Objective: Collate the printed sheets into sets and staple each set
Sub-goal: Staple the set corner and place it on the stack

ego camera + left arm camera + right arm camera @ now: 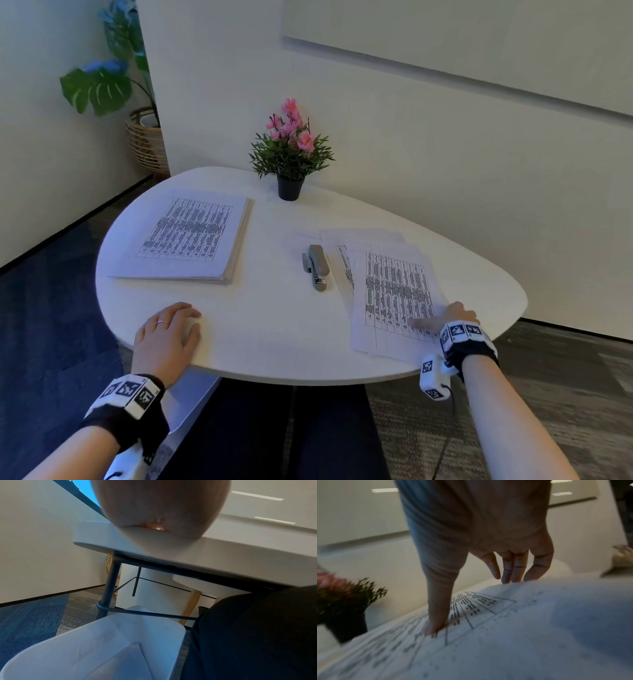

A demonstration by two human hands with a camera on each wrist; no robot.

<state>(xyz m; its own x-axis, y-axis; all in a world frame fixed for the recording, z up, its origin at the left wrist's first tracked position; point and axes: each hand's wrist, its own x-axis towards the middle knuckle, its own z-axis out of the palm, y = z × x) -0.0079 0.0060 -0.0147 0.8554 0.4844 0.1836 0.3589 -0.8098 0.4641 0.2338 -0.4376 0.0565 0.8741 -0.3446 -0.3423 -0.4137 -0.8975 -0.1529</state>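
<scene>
A thick stack of printed sheets [181, 236] lies at the left of the white table [267, 325]. A grey stapler [318, 266] rests in the middle. Loose printed sheets [394, 294] are fanned at the right, their near edge overhanging the table. My right hand [445, 320] holds the top sheet [505, 635] at its near right corner: the thumb [435, 622] presses on the print, and the fingertips [513, 574] dip behind the sheet's edge. My left hand [171, 329] lies flat and empty on the table's near left edge; in the left wrist view only its palm [159, 507] shows.
A potted pink flower [290, 154] stands at the table's back edge, close to the wall. A large plant in a wicker basket [147, 140] is on the floor at far left. A white chair seat [120, 642] sits below the table, beside my dark-clothed leg [257, 635].
</scene>
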